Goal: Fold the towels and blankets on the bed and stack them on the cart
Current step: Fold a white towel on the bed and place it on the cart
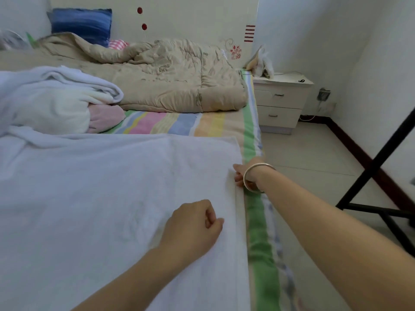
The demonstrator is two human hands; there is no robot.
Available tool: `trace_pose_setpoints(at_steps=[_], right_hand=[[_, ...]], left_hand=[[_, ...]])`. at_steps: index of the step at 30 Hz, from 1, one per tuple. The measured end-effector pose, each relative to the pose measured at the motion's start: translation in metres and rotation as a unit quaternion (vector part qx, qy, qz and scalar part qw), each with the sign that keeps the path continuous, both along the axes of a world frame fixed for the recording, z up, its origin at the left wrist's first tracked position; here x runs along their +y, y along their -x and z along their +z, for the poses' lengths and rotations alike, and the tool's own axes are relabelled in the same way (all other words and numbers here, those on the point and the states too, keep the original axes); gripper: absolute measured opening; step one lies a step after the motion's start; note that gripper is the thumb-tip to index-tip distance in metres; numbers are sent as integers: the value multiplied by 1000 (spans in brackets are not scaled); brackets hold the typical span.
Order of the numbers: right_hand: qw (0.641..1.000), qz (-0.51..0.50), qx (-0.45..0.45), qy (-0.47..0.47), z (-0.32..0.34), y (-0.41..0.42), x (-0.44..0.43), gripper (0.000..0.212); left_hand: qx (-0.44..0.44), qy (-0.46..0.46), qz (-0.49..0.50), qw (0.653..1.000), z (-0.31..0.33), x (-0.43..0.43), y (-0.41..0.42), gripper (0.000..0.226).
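Fingers [212, 218] of left hand [193, 223] curled on white towel [101, 198], lower centre; can't tell if pinching cloth. Towel's mid-right edge gripped by right hand [241, 176]. Towel lies flat on bed [253, 135], no fold yet. Towel pile [56, 102] upper left untouched. Est: folding barely begun, stacking all left.

On my screen the towel [101, 198] is plain white, and the sheet [179, 124] is striped in pastel green, pink, blue, yellow and orange. The quilt [168, 81] is beige with a faint leafy print. The pillow [82, 24] is deep blue, streaked lighter. I see a white blanket [56, 93] and a pale pink cloth [105, 118]. The cream headboard [190, 19] carries red dots, red bars and a red flower. The bracelet [256, 177] is silver.
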State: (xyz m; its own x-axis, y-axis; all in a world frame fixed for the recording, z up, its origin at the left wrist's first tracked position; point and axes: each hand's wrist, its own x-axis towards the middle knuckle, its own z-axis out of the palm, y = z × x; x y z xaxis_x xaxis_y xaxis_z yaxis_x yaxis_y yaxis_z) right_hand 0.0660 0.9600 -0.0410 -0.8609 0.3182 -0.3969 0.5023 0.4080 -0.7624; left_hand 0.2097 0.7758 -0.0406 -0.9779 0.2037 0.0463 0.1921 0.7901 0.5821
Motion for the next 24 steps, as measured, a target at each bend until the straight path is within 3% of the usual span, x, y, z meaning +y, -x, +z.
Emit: trace_pose_setpoints(at_steps=[6, 12, 15, 18, 24], right_hand=[[991, 27, -1, -132, 10, -31, -35, 36], [982, 17, 9, -186, -1, -36, -42, 39], [966, -10, 49, -253, -1, -39, -32, 39], [968, -20, 38, -248, -5, -34, -12, 42], [981, 15, 16, -193, -14, -41, 5, 55]], left_hand=[[5, 85, 34, 996, 2, 27, -35, 35], [48, 176, -16, 983, 8, 37, -37, 22], [58, 174, -45, 982, 10, 43, -38, 30], [74, 128, -50, 988, 12, 54, -34, 21], [14, 179, -31, 983, 6, 65, -35, 24]])
